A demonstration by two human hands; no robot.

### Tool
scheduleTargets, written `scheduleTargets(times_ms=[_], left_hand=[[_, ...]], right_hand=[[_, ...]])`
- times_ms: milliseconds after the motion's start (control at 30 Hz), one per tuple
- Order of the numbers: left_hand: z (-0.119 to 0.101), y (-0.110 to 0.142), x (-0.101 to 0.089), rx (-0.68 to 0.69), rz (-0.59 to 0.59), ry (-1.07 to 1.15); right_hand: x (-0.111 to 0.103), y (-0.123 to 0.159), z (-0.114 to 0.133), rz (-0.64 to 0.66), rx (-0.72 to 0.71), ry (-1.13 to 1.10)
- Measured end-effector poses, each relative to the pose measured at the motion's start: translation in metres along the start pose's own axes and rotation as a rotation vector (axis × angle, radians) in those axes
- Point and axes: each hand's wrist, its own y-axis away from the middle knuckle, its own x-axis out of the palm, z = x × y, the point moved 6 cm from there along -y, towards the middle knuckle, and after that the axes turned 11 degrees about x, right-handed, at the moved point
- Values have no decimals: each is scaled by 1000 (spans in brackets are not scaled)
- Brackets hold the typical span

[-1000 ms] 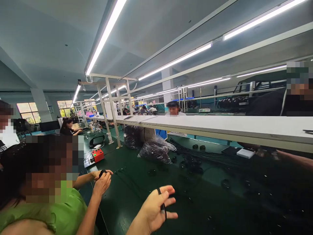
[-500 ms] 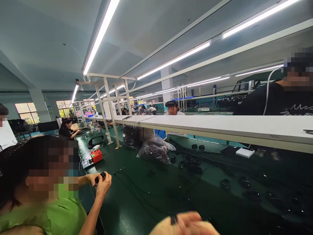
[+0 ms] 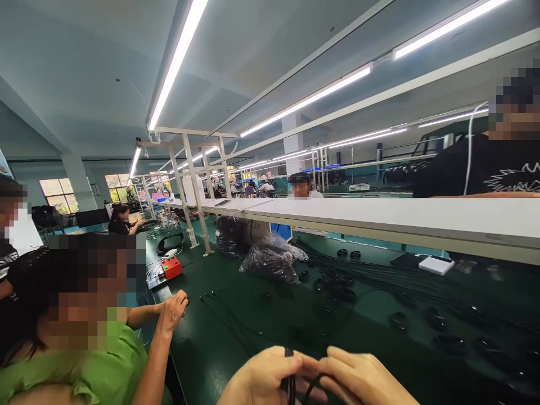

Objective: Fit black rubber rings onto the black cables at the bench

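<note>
At the bottom edge of the head view my left hand (image 3: 265, 378) and my right hand (image 3: 360, 379) meet over the dark green belt (image 3: 236, 315). Both are closed on a thin black cable (image 3: 290, 382) that loops between the fingers. The left hand's fingers wrap the cable; the right hand's fingertips pinch it from the right. Several coiled black cables (image 3: 399, 320) lie on the belt ahead of my hands.
A co-worker in a green top (image 3: 105, 365) sits at my left, hands (image 3: 172, 309) on the belt. A red box (image 3: 171, 267) and black plastic bags (image 3: 270, 259) lie further back. A white shelf (image 3: 379, 219) runs above. A person in black (image 3: 498, 163) stands opposite.
My left hand was open and raised with the cable looped on it; it dropped, my right hand came in, and both now grip the cable together. The co-worker's hands lowered to the belt.
</note>
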Motion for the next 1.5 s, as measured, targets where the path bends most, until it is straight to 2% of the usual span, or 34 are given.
scheduleTargets(times_ms=[67, 100, 167, 233, 300, 333, 400, 500, 600, 700, 800, 900, 1000, 1100, 1167, 1233, 1367, 1433, 1500], left_hand=[[7, 10, 20, 22, 62, -23], [14, 19, 38, 36, 104, -12], [36, 43, 88, 43, 209, 57], [63, 69, 148, 19, 331, 161], [82, 86, 197, -5, 405, 196], [86, 88, 214, -8, 421, 208], [78, 82, 230, 20, 390, 268], [45, 57, 220, 103, 214, 394], [18, 39, 206, 177, 90, 379], [11, 33, 207, 204, 89, 199], [17, 30, 213, 261, 87, -85], [36, 30, 220, 240, 172, -298], [55, 39, 219, 67, 359, -328], [43, 54, 202, 0, 507, -303], [27, 64, 191, 33, 604, -269], [20, 74, 188, 46, 676, -221], [40, 93, 209, -2, 667, 16], [47, 98, 222, 1, 646, 130], [42, 95, 229, 47, 583, 219]], right_hand=[[0, -12, -11, 18, 55, -93], [4, -16, -17, 17, 78, -125], [18, -22, -30, 21, 110, -188], [35, -25, -40, 28, 126, -245], [49, -27, -45, 37, 130, -267], [53, -28, -44, 38, 126, -261], [57, -32, -37, 31, 95, -223], [50, -44, -15, 12, -11, -105], [36, -58, 8, -2, -139, 65], [20, -70, 23, -56, -238, 229], [8, -80, 31, -129, -307, 316], [2, -86, 31, -232, -331, 334], [3, -87, 26, -303, -351, 338], [4, -83, 23, -304, -367, 335], [3, -80, 20, -288, -342, 307], [-1, -80, 12, -250, -288, 248], [-4, -73, -15, -179, -130, 73], [4, -60, -25, -167, -54, 15], [20, -41, -25, -154, -20, -4]])
